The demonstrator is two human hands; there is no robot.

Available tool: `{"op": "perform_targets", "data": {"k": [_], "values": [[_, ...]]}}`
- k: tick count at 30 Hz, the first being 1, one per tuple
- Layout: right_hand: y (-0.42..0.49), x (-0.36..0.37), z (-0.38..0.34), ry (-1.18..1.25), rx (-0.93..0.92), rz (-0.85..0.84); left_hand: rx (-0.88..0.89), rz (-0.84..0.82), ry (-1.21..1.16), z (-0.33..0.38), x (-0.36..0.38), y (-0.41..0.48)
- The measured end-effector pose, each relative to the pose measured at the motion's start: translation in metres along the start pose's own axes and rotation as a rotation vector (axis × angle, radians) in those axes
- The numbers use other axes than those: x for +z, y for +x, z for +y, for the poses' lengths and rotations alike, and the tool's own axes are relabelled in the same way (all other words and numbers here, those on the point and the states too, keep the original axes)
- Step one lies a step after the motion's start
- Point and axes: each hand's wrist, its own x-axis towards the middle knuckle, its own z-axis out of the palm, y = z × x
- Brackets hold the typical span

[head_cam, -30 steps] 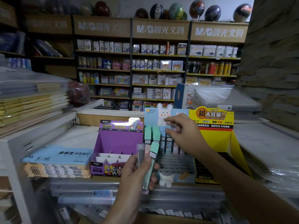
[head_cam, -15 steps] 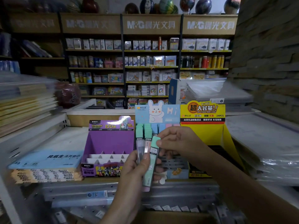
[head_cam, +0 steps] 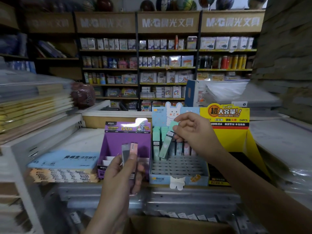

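Pinching a green case (head_cam: 166,144) by its cap, the right hand (head_cam: 194,132) holds it tilted over the blue box (head_cam: 179,180), its lower end just above the box's slots. Left of the box, the left hand (head_cam: 121,174) grips a grey case (head_cam: 125,153) and a pink case (head_cam: 133,148), both upright.
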Motion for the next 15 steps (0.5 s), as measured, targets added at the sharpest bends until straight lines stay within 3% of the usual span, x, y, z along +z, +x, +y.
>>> {"op": "perform_targets", "data": {"k": [15], "values": [[0.003,0.023,0.017,-0.289,-0.079,-0.107,-0.015,0.024,-0.054,-0.004,-0.008,0.005]]}}
